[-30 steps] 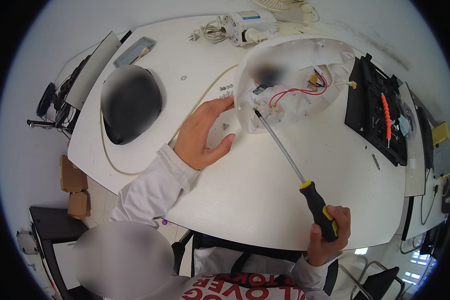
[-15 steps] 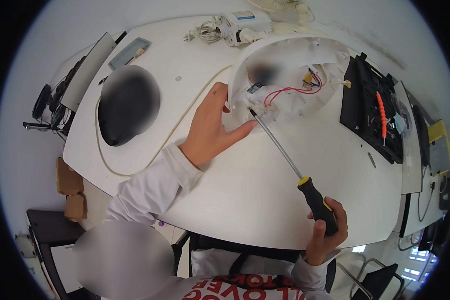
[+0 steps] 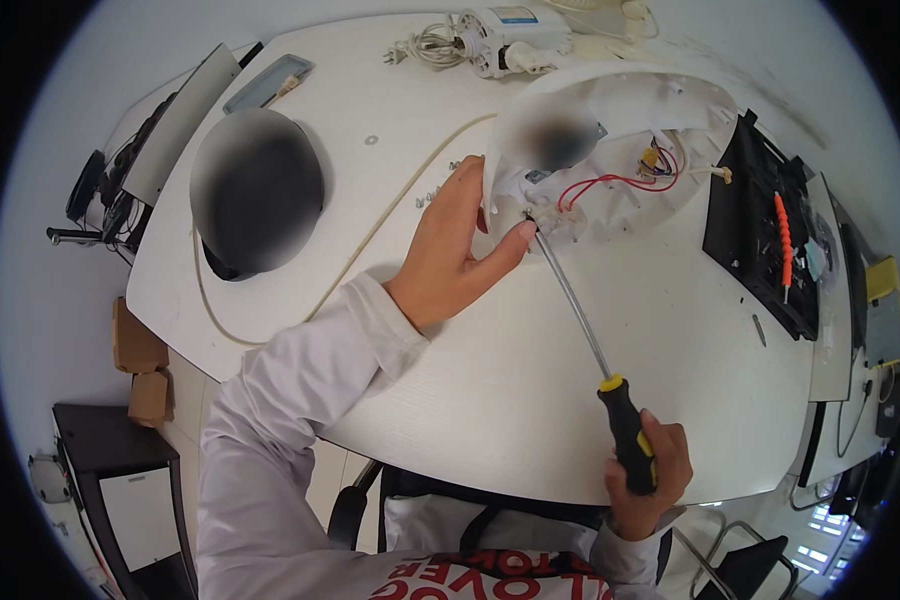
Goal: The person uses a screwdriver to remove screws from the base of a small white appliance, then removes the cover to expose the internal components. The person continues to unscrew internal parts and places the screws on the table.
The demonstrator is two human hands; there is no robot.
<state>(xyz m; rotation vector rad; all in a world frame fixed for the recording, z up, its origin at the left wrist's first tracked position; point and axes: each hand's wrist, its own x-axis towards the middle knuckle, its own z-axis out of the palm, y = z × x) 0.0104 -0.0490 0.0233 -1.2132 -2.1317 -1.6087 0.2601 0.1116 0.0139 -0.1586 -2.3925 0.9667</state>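
A round white appliance shell (image 3: 670, 110) lies open on the white table (image 3: 490, 400), with red wires (image 3: 610, 182) showing inside. My left hand (image 3: 460, 250) rests at the shell's near rim, fingers spread against it and the thumb touching the screwdriver's shaft close to the tip. My right hand (image 3: 645, 475) grips the black and yellow handle of a long screwdriver (image 3: 585, 330). Its tip meets the shell's rim beside my left thumb.
A black tray (image 3: 760, 240) with an orange tool stands right of the shell. A dark round object (image 3: 255, 195) sits at the left, ringed by a cream cord (image 3: 370, 235). A white motor with a coiled cable (image 3: 490, 40) lies at the back. Small screws (image 3: 432, 197) lie near my left hand.
My left hand moved up from the table to the shell's rim and now touches the screwdriver shaft. The screwdriver tip stayed at the rim; the view shifted closer.
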